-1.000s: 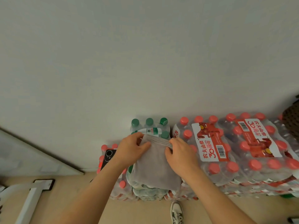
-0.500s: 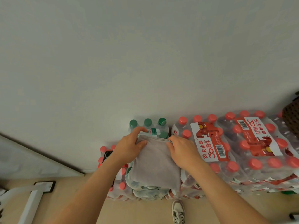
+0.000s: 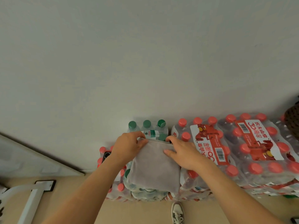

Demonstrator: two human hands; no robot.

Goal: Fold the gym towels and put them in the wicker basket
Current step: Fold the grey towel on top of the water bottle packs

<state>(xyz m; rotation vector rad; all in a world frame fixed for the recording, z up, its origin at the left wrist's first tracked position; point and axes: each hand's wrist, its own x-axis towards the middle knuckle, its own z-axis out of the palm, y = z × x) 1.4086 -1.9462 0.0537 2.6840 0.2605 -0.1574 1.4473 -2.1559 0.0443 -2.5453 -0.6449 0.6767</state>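
Grey towel [image 3: 153,168] lies flat, left hand [image 3: 129,147] and right hand [image 3: 183,153] pinching its far corners.

Soft, even light is spread throughout; only faint shadows are cast, and lines are bowed near the edges

Towel [image 3: 153,167] far hem now lies flatter on green-cap pack [image 3: 147,125], w/ R hand [image 3: 182,152] thumb spreading onto cloth.

Grey towel [image 3: 153,167], folded square, lies flat on a bottle pack [image 3: 147,125]
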